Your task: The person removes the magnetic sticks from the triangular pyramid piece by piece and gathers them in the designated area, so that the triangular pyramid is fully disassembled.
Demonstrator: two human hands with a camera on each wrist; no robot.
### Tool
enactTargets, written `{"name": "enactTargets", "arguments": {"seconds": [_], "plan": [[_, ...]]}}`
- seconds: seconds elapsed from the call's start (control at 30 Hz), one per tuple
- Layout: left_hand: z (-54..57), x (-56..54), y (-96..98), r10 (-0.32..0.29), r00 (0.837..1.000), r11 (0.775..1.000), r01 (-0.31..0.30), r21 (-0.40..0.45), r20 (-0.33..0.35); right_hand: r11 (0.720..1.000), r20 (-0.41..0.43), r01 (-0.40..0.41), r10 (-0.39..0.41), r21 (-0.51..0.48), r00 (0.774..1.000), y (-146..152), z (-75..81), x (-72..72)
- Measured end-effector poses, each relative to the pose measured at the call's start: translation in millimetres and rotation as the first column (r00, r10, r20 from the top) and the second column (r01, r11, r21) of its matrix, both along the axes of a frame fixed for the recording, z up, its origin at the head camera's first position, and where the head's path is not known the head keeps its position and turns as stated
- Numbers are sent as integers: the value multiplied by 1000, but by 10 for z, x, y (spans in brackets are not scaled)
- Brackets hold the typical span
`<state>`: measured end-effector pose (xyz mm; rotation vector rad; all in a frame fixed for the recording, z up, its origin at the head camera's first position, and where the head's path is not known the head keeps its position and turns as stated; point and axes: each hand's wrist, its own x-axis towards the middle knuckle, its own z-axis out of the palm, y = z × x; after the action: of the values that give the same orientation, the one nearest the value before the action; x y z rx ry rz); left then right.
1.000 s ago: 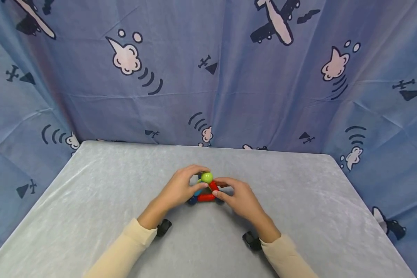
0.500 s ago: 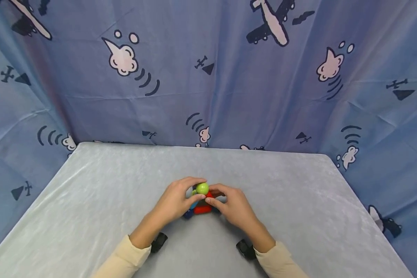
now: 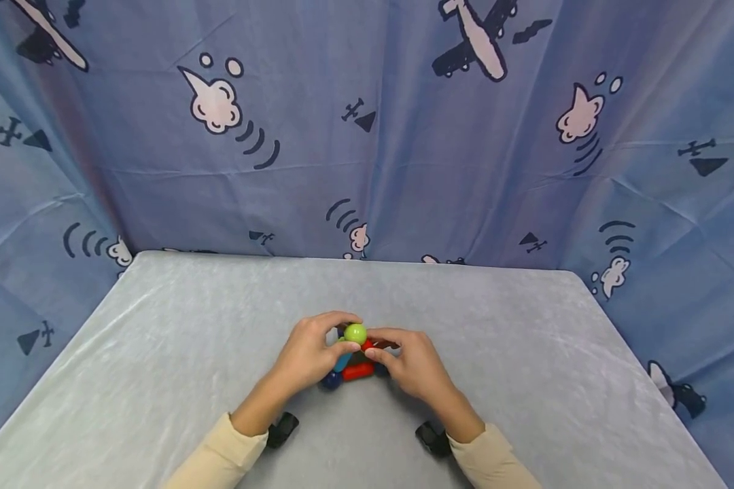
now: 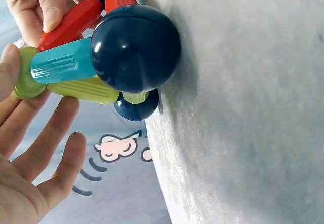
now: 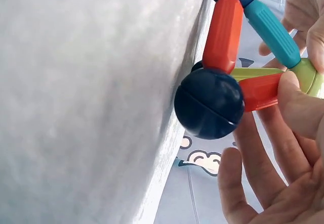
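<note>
A small pyramid of magnetic rods and balls stands on the table in front of me. My left hand [image 3: 310, 350] pinches the lime ball [image 3: 355, 333] at its peak between thumb and finger. My right hand [image 3: 417, 363] pinches the slanting red rod [image 5: 260, 91] just below that ball. A teal rod [image 4: 63, 61] and a lime rod [image 4: 86, 89] also run down from the peak. Navy balls [image 4: 135, 48] form the base corners, and another red rod [image 3: 358, 371] joins two of them along the near side. In the head view the fingers partly hide the far corner.
A pale grey cloth covers the table [image 3: 220, 305]. Behind it and along both sides hangs a blue curtain [image 3: 318, 136] printed with planes and clouds. Dark wrist cameras [image 3: 283, 429] sit below both wrists.
The pyramid and both hands have come nearer to me, mostly in the first half second. My right fingers now sit closer to the lime ball. The head view has shifted slightly.
</note>
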<state>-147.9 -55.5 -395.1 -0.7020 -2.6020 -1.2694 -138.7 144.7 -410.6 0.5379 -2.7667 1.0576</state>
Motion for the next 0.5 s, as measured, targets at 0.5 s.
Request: {"name": "enactTargets", "arguments": {"seconds": [0.5], "plan": [[16, -75, -110, 5, 994, 997, -14, 81, 109, 999, 88, -21, 25, -40, 996, 53, 14, -24]]}}
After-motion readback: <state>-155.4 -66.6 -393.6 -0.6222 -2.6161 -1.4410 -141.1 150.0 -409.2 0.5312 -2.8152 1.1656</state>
